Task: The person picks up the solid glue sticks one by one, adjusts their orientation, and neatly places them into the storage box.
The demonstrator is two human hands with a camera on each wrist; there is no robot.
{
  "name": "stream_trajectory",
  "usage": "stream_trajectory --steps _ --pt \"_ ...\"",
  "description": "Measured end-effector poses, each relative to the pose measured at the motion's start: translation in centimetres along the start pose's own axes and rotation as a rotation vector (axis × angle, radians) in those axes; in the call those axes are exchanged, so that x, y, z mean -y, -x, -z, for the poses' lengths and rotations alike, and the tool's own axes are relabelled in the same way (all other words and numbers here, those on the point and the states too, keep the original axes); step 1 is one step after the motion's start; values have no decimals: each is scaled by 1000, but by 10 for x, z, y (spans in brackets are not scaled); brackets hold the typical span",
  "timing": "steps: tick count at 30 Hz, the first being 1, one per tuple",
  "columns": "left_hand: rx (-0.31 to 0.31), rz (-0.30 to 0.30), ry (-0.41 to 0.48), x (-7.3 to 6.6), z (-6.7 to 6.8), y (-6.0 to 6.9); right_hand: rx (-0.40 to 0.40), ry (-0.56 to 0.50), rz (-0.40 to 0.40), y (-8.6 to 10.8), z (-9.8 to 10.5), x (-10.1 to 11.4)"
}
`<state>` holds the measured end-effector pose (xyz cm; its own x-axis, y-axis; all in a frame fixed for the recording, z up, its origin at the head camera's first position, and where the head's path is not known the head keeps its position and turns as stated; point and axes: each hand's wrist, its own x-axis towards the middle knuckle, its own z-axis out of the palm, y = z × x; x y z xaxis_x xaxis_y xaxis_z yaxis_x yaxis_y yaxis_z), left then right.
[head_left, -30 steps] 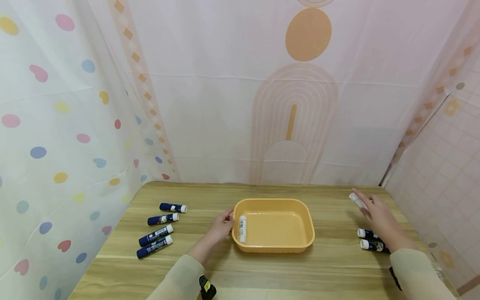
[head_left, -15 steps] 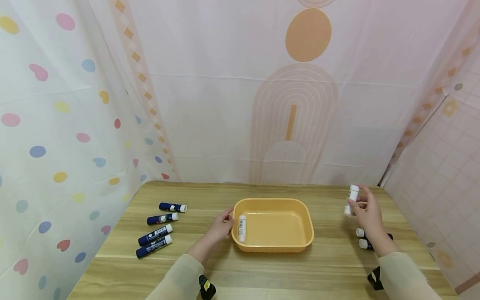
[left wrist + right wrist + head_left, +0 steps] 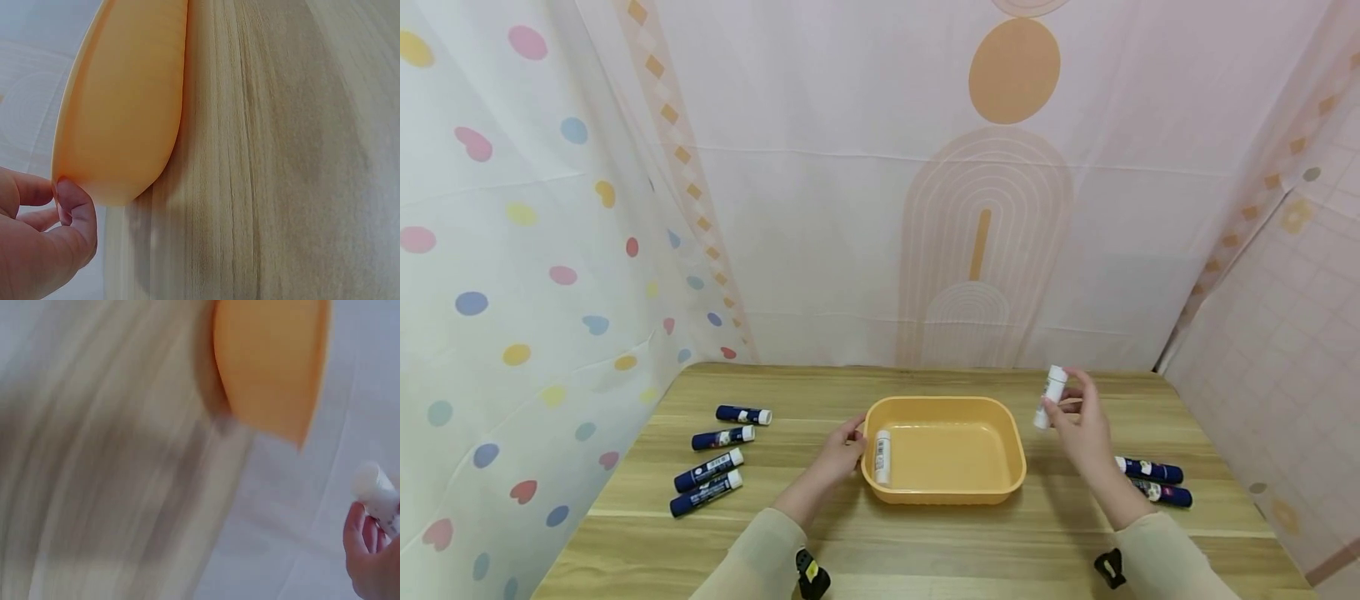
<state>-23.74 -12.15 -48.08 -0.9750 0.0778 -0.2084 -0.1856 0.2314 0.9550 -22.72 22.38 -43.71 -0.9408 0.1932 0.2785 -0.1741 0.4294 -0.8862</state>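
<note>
My left hand (image 3: pixel 838 454) pinches the left rim of a yellow plastic tray (image 3: pixel 946 498); in the left wrist view the thumb and a finger meet at the tray's edge. Inside the tray, along its left side, lies a white glue stick (image 3: pixel 882 460) with a barcode label. My right hand (image 3: pixel 1088 429) holds a second white glue stick (image 3: pixel 1052 390) between thumb and fingers. That stick is nearly upright, in the air to the right of the tray. The right wrist view is blurred, but the white stick (image 3: pixel 375 487) shows in the fingers there too.
Several dark blue glue sticks with white caps, one of them a blue stick (image 3: pixel 708 470), lie on the wooden table (image 3: pixel 880 550) at left. Two more, including a blue stick (image 3: pixel 1163 492), lie at right beside my right forearm. A patterned curtain (image 3: pixel 820 233) hangs behind.
My right hand has moved left with the white glue stick, from above the right-hand blue sticks towards the tray, and the stick has turned nearly upright. My left hand stays on the tray.
</note>
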Motion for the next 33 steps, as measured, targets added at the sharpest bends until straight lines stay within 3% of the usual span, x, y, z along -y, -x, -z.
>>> stream_trajectory --steps 3,9,18,27,33 --pt "5 -7 -1 0 0 1 -32 11 106 11 -19 5" --pt "4 -15 7 0 1 0 -17 -30 260 30 -59 13" --pt "-2 -8 21 1 1 0 104 -26 332 57 -113 20" --pt "-1 -21 15 2 -1 0 229 28 236 63 -144 32" --pt "5 -24 15 3 0 -1 452 -4 -13 49 -158 36"
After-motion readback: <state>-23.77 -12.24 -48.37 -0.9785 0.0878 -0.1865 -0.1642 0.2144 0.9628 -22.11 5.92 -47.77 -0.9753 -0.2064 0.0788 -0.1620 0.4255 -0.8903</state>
